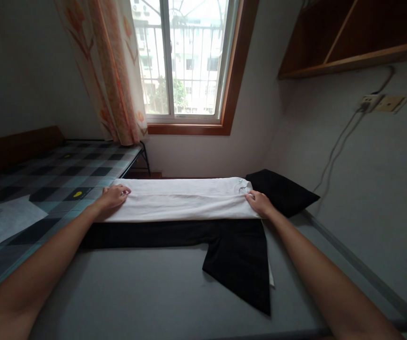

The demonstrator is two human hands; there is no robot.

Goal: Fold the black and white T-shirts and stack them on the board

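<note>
A white T-shirt (182,200) lies in a long folded strip across a black T-shirt (239,255), with a ring-like neckline at its right end. One black sleeve spreads toward me and another black part sticks out at the far right. A sliver of white shows beside the near sleeve's edge. At the strip's left end, my left hand (113,197) is closed, fingertips pinching the white cloth. My right hand (260,204) grips the white strip's right end near the neckline, thumb on top. Cloth under the fingers is hidden.
The shirts rest on a grey tabletop (147,293). To the left is a bed with a checked cover (93,163) and a sheet of paper (8,222). A curtain (113,71) hangs by the window; wall cables (341,141) run down at the right, below a wooden shelf (355,59).
</note>
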